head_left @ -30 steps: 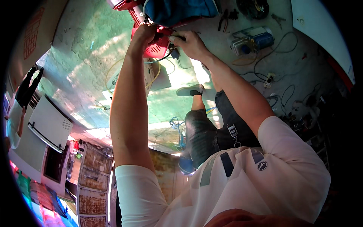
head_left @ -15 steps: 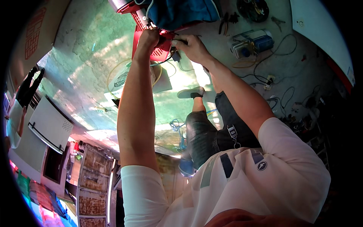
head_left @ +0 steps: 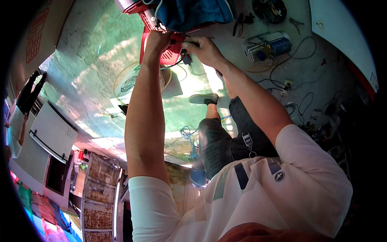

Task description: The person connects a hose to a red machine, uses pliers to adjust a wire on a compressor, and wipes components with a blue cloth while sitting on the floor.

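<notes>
At the top of the head view stands a red machine housing (head_left: 173, 56) with slots in its panel. My left hand (head_left: 158, 40) is closed against the housing, its fingertips hidden behind the hand, so what it grips does not show. Just to its right, my right hand (head_left: 204, 50) pinches thumb and forefinger together at the housing's right edge, on something small and dark that I cannot make out. A black cable (head_left: 180, 61) curves from below the right thumb toward my left wrist. Blue cloth (head_left: 193, 15) drapes over the machine above both hands.
Pliers (head_left: 238, 26), a round black tray (head_left: 269, 10) and a blue-and-clear canister (head_left: 268, 45) lie to the right, among loose cables. A printed carton sheet (head_left: 129, 85) and yellowish tubing are left of my foot. Another person (head_left: 18, 125) is at the far left.
My left hand has turned and shifted slightly left and down, and the red panel has moved a little with it. The right hand stays nearly still, fingers pinched.
</notes>
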### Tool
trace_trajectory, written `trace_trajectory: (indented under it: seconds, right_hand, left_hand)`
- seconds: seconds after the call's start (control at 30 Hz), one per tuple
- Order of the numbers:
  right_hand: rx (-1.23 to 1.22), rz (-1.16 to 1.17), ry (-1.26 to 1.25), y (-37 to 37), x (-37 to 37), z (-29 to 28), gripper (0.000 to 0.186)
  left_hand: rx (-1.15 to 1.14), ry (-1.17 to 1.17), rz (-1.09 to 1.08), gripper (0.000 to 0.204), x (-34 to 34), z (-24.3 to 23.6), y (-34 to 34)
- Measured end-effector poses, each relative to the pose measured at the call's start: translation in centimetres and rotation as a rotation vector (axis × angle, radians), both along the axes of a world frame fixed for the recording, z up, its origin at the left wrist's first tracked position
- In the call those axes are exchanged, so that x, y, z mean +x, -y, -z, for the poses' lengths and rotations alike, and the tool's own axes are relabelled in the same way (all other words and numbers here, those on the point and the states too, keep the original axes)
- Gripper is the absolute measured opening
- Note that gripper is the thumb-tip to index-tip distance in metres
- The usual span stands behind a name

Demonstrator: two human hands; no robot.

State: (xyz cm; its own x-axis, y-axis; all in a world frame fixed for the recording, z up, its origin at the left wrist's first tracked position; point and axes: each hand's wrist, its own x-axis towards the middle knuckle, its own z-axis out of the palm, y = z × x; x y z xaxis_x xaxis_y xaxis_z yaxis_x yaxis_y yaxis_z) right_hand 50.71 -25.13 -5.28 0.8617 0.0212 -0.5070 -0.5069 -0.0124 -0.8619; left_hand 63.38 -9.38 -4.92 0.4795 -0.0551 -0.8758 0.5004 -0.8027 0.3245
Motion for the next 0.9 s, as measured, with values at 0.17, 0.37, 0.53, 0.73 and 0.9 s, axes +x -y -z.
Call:
trace_trajectory:
  seconds: [0.17, 0.37, 0.53, 0.73, 0.9]
  right_hand:
    - [-0.023, -0.086, -0.048, 0.2, 0.0, 0.4, 0.029]
    - [-0.035, -0.097, -0.034, -0.2, -0.2, 0.3, 0.03]
    - [-0.028, -0.123, -0.061, 0.1, -0.1, 0.0, 0.031]
    - [0.051, -0.074, -0.023, -0.1, -0.2, 0.3, 0.033]
    - [0.024, -0.104, -0.022, -0.1, -0.4, 0.2, 0.032]
  left_hand:
    - [-0.099, 0.002, -0.226, 0.054, -0.6, -0.5, 0.3]
    - [0.091, -0.024, 0.034, 0.055, 0.2, -0.3, -0.5]
    - [-0.057, 0.085, 0.072, 0.06, -0.2, 0.9, -1.2]
    - [0.012, 0.092, 0.14, 0.049, -0.5, 1.4, -1.6]
    - [-0.074, 0.221, 0.154, 0.053, -1.4, 1.9, -1.8]
